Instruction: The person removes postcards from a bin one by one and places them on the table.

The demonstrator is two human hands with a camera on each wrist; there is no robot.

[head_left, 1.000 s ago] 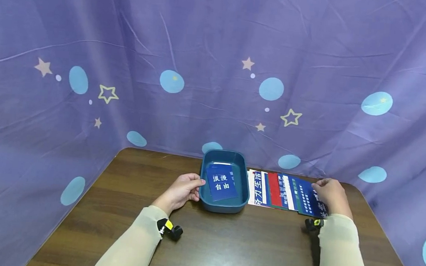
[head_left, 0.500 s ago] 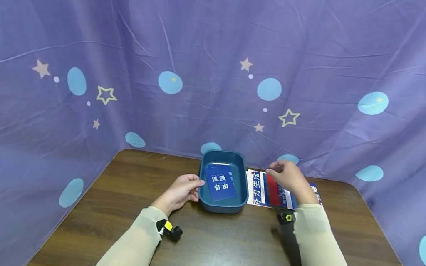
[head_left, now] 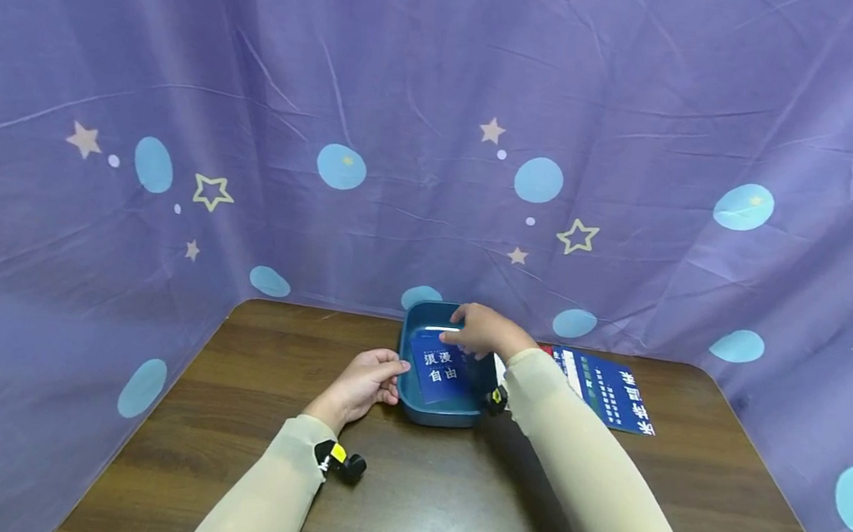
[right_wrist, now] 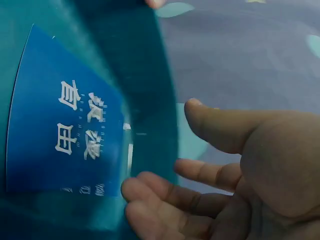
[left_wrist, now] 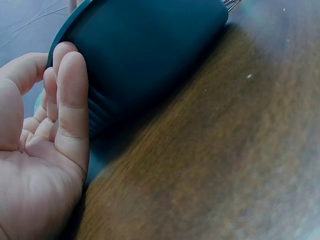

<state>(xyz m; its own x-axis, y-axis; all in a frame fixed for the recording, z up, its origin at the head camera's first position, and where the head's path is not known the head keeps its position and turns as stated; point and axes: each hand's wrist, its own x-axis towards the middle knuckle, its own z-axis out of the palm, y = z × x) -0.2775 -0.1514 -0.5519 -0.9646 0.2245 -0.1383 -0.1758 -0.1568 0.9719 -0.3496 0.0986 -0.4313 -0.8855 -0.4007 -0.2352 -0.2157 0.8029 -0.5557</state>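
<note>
My left hand (head_left: 363, 385) pinches the left rim of a teal plastic tray (head_left: 439, 419), thumb on the edge and fingers against the outer wall (left_wrist: 150, 55). Inside the tray lies a dark blue card (head_left: 434, 382) with white characters, overlapping another one underneath. Over the tray's far right part hovers my right hand (head_left: 492, 333), its thumb and fingers apart. In the right wrist view nothing is between the right fingers, which reach over the tray beside the blue card (right_wrist: 45, 135).
On the table (head_left: 409, 482), right of the tray, a row of overlapping cards (head_left: 612, 393) in blue, white and red is partly covered by my right forearm. A purple curtain (head_left: 369, 236) with stars hangs behind and beside the table.
My right hand has moved left from the right end of the card row, across the cards, to above the tray. The left hand stays on the tray rim.
</note>
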